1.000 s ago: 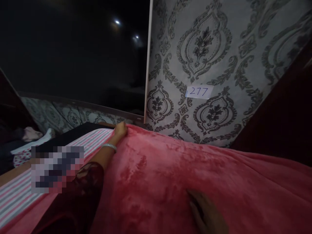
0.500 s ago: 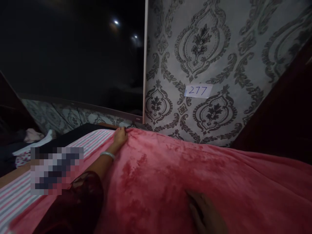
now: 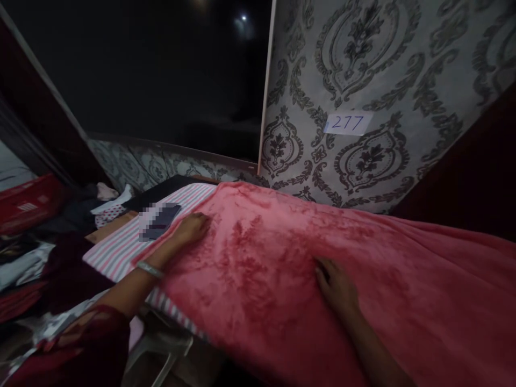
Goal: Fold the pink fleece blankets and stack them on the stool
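Observation:
A pink-red plush blanket with darker brushed patches lies spread over a striped cloth in white, pink and grey. My left hand, a bracelet on its wrist, rests on the blanket near its left edge, fingers slightly bent on the pile. On the middle of the blanket lies my right hand, palm down, thumb a little apart from the fingers. Neither hand visibly pinches the fabric. Beside my left hand, a dark flat object, partly blurred out, sits on the striped cloth.
A large dark screen hangs on the patterned wall, with a paper marked 277 to its right. Clothes and a red bag are piled at the left. A pale chair-like frame stands below the blanket's near edge.
My left hand has left the blanket's far edge and come nearer along its left side. My right hand has moved farther forward on the blanket. The view has shifted, showing more on the left.

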A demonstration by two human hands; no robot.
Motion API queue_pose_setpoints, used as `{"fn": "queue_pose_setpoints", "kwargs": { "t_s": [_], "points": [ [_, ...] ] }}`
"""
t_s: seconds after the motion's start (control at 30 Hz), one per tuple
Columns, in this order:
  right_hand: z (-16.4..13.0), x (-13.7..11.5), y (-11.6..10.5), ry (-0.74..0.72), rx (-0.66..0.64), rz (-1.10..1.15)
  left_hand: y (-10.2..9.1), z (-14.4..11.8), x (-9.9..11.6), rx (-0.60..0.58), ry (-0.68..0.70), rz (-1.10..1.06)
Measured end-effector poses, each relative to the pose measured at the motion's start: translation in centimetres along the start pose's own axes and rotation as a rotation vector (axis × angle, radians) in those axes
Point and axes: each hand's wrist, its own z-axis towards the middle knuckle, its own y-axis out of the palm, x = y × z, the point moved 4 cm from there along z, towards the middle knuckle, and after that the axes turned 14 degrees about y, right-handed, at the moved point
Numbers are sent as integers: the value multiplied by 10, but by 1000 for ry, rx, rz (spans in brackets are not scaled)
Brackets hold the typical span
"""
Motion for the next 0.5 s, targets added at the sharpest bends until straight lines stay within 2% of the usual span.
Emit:
{"fn": "queue_pose_setpoints", "kwargs": {
  "t_s": [0.07,0.13,0.27,0.4,0.5],
  "points": [
    [-8,-6,-5,-46,7,-7,-2,-34,7,-20,97,-10],
    [-29,-14,-13,-126,19,-11,-1,-68,11,-37,204,-26],
    [-106,-17,-32,-285,-49,-60,5,-126,5,-28,282,-62],
    [-174,-1,-42,-348,-196,-169,10,-161,-5,-61,336,-88],
    [-193,2,-39,-415,-182,-226,12,-171,-9,-132,365,-73]
  ]
}}
